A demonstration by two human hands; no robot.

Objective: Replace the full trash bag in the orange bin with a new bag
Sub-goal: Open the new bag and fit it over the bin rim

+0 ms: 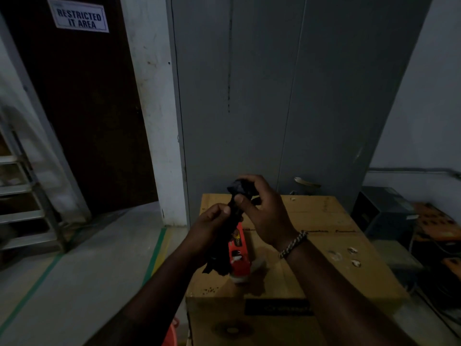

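Holding a folded black trash bag (235, 203) above a cardboard box (311, 245), both hands have it between them. The right hand (259, 206) has its grip closed around the bag's upper bunched end, thumb pressed on the front and fingers curled over the top. The left hand (212, 228) has its grip pinched shut lower down on the same bag, whose loose tail hangs below the wrist. A braided bracelet (293, 243) circles the right wrist. An orange packet (239, 255) lies on the box top just behind the bag; what it contains cannot be told. An orange rim (172, 330), possibly the bin, shows at the bottom edge beside the box. Behind stands a grey cabinet (274, 83), and a dark door with a "RESTRICTED IT AREA" sign (79, 17) is at left.
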